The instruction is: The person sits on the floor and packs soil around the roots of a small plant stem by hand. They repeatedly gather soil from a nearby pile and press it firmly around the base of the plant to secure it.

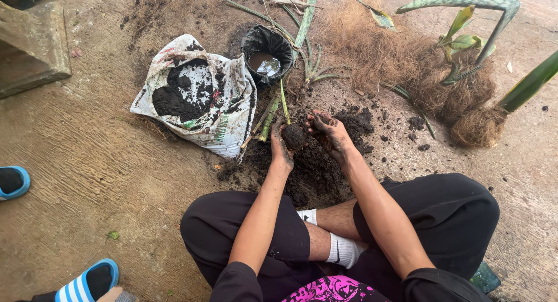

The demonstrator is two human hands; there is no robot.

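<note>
Head view. Nearest the camera: the person's crossed legs in black trousers [447,220] and white socks [343,250], seated on the bare concrete floor [99,162].

Left hand [281,144] curled part-closed around a small soil ball [294,136], fingers wrapped on its left side. A thin green shoot [284,104] rose from the ball toward the far edge of the floor. Right hand [329,133] was loosely cupped, palm coated in soil, touching the ball's right side; whether it gripped or only pressed could not be told. The ball was held just above a dark soil heap [317,168] spread on the floor directly in front of the legs.

Beyond the left hand: a white sack [197,113] lying flat, loose soil piled on it. Just beside the sack, toward the far edge, a black pot [266,49] with muddy water inside. Toward the far right corner: uprooted plants with brown fibrous root masses [447,87] and long green leaves.

At the left edge and near left corner: two blue slippers [87,281]. Far left corner: a stone block [32,46].
</note>
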